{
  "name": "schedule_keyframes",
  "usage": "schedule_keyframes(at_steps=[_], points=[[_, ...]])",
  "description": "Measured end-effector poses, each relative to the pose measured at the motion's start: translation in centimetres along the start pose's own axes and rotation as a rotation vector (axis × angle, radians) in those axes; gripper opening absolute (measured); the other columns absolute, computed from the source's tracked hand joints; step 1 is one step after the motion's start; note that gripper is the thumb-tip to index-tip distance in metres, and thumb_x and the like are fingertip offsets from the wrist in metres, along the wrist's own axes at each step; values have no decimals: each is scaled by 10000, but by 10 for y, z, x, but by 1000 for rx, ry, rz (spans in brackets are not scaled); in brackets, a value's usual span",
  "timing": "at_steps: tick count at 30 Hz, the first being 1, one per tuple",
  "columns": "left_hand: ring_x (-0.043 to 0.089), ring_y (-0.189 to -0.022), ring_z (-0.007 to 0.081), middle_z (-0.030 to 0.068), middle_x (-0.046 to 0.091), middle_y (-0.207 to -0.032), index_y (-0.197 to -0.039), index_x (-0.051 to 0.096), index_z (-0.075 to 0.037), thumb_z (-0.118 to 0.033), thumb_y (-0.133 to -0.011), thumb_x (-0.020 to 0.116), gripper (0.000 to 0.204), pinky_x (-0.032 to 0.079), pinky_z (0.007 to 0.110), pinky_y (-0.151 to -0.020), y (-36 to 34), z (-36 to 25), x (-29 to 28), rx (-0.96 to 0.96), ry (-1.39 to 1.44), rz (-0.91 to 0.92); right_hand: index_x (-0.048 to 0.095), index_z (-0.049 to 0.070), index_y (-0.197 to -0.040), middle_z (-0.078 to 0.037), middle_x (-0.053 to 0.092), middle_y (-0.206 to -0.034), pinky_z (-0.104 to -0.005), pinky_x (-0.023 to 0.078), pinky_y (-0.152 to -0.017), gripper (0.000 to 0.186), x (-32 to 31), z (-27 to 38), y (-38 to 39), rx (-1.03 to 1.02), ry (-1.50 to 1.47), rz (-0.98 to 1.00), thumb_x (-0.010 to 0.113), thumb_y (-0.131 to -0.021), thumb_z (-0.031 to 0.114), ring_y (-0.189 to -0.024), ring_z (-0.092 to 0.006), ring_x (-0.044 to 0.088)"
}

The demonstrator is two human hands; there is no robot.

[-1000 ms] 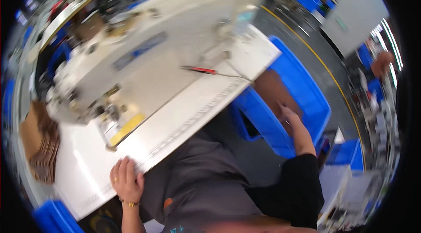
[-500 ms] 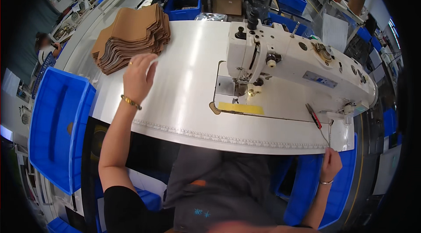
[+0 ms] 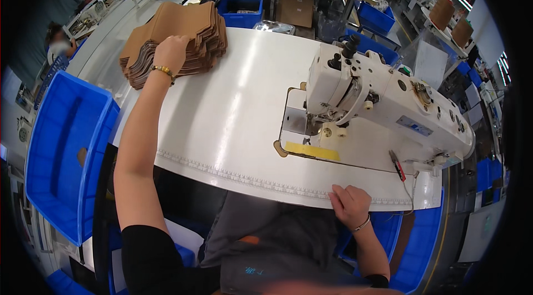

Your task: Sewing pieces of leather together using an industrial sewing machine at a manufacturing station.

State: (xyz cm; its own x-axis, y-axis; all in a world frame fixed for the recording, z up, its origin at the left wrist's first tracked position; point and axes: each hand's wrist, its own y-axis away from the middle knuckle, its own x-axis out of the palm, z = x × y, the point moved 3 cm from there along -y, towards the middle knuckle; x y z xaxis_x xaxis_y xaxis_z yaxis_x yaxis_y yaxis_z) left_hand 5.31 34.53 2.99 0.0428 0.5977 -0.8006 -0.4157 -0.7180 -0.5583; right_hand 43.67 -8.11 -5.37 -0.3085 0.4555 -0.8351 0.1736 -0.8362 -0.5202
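Observation:
My left hand (image 3: 171,51) reaches far out and rests on a stack of brown cut pieces (image 3: 189,31) at the far left of the white table (image 3: 222,123); whether its fingers grip a piece I cannot tell. A gold bracelet circles that wrist. My right hand (image 3: 348,203) lies at the table's near edge, fingers loosely curled on the rim, holding nothing. A white sewing machine (image 3: 383,101) stands on the right half of the table, with a yellow strip (image 3: 312,150) in front of its needle.
A large blue bin (image 3: 66,150) sits left of the table, more blue bins (image 3: 244,6) lie beyond it. A red-handled tool (image 3: 397,164) lies right of the machine. A person (image 3: 58,45) sits at far left. Other workstations fill the background.
The view swung from right to left and then steadied. My left hand moved up the table onto the brown stack. My right hand came from beside the blue bin to the table's near edge.

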Motion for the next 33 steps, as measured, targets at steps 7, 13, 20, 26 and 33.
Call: schedule_keyframes(at_steps=[7, 13, 20, 26, 33], points=[[716, -820, 322, 102, 748, -893, -989, 766, -107, -224, -972, 662, 157, 573, 425, -747, -1, 6, -20, -245, 278, -278, 720, 95, -987, -46, 521, -657, -371, 423, -488, 215, 2, 2, -4, 26, 9, -15, 804, -795, 145, -525, -241, 531], [724, -794, 259, 68, 763, -898, -947, 747, -88, -150, -929, 734, 66, 569, 353, -695, 32, -36, -84, -161, 472, -464, 722, 94, -992, -46, 521, -653, -375, 428, -490, 215, 0, 1, -4, 39, 5, -9, 794, -795, 137, -524, -244, 533], [728, -815, 220, 23, 764, -972, -957, 689, -98, -110, -882, 747, 95, 573, 331, -656, 147, -128, -110, 235, 550, -177, 724, 86, -1005, -47, 532, -662, -372, 435, -492, 217, -1, 5, -7, 52, 25, -3, 784, -798, 112, -532, -242, 541], [730, -1055, 245, 51, 752, -1158, -1063, 688, -90, -396, -839, 816, 400, 594, 355, -826, 191, -188, -140, 307, 845, 311, 719, 84, -992, -36, 535, -718, -357, 449, -514, 194, 11, 24, -24, 14, -86, -63, 782, -808, 92, -590, -218, 566], [651, -1220, 354, 95, 545, -1504, -1623, 249, -288, -629, -943, 655, 862, 497, 558, -1060, 190, -196, -234, 261, 2579, -417, 721, 82, -996, -36, 527, -749, -349, 453, -521, 198, 19, 27, -21, 36, -28, -30, 787, -810, 102, -613, -213, 569]])
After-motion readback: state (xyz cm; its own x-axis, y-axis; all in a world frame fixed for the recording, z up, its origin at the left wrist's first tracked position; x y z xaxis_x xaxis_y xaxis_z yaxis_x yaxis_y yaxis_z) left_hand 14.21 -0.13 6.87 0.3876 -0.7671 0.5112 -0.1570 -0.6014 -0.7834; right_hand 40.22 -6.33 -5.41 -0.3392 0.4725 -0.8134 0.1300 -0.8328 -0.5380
